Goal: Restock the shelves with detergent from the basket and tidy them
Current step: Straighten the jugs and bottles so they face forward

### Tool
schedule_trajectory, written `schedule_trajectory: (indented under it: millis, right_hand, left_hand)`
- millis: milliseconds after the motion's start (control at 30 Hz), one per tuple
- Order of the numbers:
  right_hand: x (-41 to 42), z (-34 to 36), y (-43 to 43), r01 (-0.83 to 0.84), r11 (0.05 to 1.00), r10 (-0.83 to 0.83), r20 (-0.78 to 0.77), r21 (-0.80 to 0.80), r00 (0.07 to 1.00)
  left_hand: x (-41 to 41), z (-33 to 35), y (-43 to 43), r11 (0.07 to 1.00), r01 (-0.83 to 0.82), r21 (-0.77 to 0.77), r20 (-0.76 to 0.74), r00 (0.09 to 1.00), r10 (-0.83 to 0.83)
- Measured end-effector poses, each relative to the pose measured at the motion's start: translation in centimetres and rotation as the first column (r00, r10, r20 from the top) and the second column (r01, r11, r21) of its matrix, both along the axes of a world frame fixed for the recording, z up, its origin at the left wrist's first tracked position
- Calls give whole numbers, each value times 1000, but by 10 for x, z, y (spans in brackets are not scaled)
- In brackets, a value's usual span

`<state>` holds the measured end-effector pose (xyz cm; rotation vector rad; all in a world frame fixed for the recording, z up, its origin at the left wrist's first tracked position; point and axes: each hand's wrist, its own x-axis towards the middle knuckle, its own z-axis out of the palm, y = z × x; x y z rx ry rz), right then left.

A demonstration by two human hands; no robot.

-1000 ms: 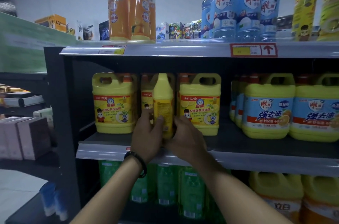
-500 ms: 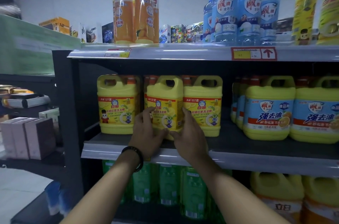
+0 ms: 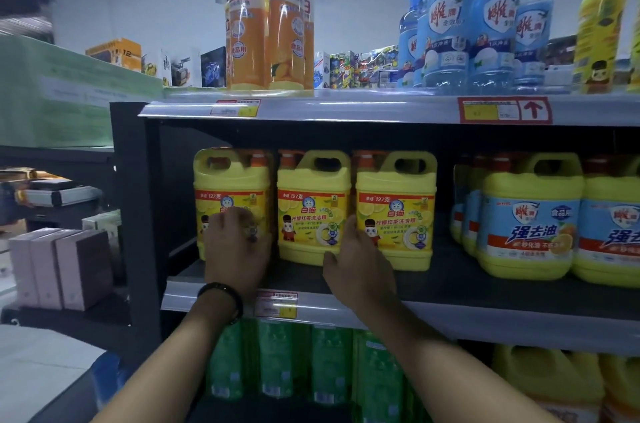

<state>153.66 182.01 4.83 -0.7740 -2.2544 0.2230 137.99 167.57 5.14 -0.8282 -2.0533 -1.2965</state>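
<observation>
A: The middle yellow jug (image 3: pixel 311 208) stands on the middle shelf (image 3: pixel 450 287), between the left jug (image 3: pixel 232 180) and the right jug (image 3: pixel 394 211). The right hand (image 3: pixel 356 270) holds its lower right corner, thumb in front, fingers at the side.
B: And the left hand (image 3: pixel 235 246)?
A: It lies on the left jug, but it is blurred; I cannot tell if it grips or only presses.
B: The risk?
A: A crooked push (the gap is narrow) may turn the jug against its neighbours, or trap the fingers.
</observation>
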Motion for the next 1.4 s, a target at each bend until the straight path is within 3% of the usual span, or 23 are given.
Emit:
schedule_trajectory:
  millis: [100,233,367,567,700,767,833,1033,1133,1300,1400]
  right_hand:
    - [-1,-12,-6,76,988,-64,-91,138,994]
    - [-3,-17,-3,55,940,-51,-20,338,998]
    - [-3,-14,0,-1,954,-27,88,300,996]
    - [-5,-12,3,-48,964,9,147,263,989]
    - [-6,-12,-1,-36,968,-2,151,249,989]
    - [-3,-12,-4,-30,962,-7,135,270,991]
    - [0,-12,-7,-39,958,-1,141,286,990]
    - [1,-7,-10,-65,957,20,159,284,987]
    - [3,-9,-10,-71,959,31,147,273,989]
    - [2,-11,-9,-84,946,48,119,314,992]
    - [-6,-8,-13,-159,945,157,31,286,987]
  left_hand:
    - [-20,2,-14,996,-86,26,128,988,82]
    - [-46,7,-25,998,33,51,299,953,-47]
    - [-59,17,-29,974,176,145,391,894,-220]
    - [-68,22,-27,950,227,212,446,843,-301]
    - [-65,27,-32,962,187,201,504,822,-265]
    - [-61,30,-36,989,102,105,518,843,-143]
    - [-54,31,-39,999,39,20,507,861,-44]
    - [-29,27,-36,978,68,197,456,877,-152]
    - [-7,22,-31,978,11,209,419,902,-100]
    - [28,20,-37,995,65,70,241,967,-80]
    - [39,15,-34,996,80,-29,94,993,-77]
